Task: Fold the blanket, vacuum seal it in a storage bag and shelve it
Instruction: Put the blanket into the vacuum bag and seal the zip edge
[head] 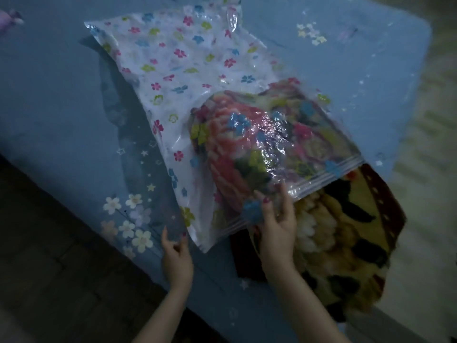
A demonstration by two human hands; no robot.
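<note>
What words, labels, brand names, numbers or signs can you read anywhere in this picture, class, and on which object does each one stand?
None can be read.
Storage bag: only printed flowers in pink, blue and green; no lettering shows.
Blanket: a floral pattern, no label or tag visible.
Bedsheet: printed flowers and stars only.
The picture is dim and somewhat blurred, so any small print, for instance along the bag's zip strip, could not be made out.

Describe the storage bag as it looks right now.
The storage bag is clear, glossy, crinkled plastic printed with pink, blue and green flowers. It lies flat on the blue bedsheet, zip-strip mouth open toward the person. The floral blanket is partly inside, bulging the near end, the rest sticking out. The right hand grips the mouth edge; the left hand is at the near corner.
</note>
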